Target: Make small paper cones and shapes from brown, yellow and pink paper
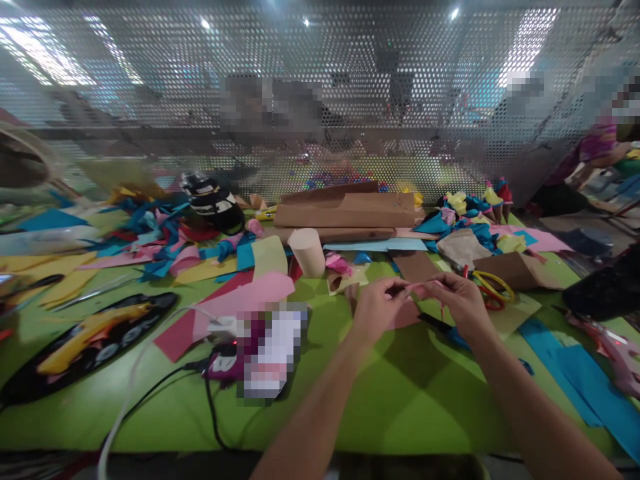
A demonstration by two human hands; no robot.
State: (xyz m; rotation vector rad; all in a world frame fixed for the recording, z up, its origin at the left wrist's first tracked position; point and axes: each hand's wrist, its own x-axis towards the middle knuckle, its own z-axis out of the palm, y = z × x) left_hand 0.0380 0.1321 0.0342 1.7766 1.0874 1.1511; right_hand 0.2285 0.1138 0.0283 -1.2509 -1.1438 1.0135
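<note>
A small piece of pink paper (423,289) is stretched between my two hands above the green table (400,407). My left hand (377,308) pinches its left end, and the fingers of my right hand (461,300) close on the other end. Under them lies a flat pink sheet (400,316). A dark-bladed tool with a blue handle (453,333) rests below my right hand, partly covered by it. Scissors with yellow and red handles (493,288) lie just beyond that hand. Behind my left hand are a crumpled pink piece (340,263) and a cream cardboard tube (307,252) standing upright.
A phone (274,353) leans on a purple power strip (223,363) with cables. A black tray (150,320) holds a yellow tool (93,337). Folded brown paper (345,210) and coloured scraps line the back, before a perforated metal screen (320,147). A pink glue gun (613,350) lies right.
</note>
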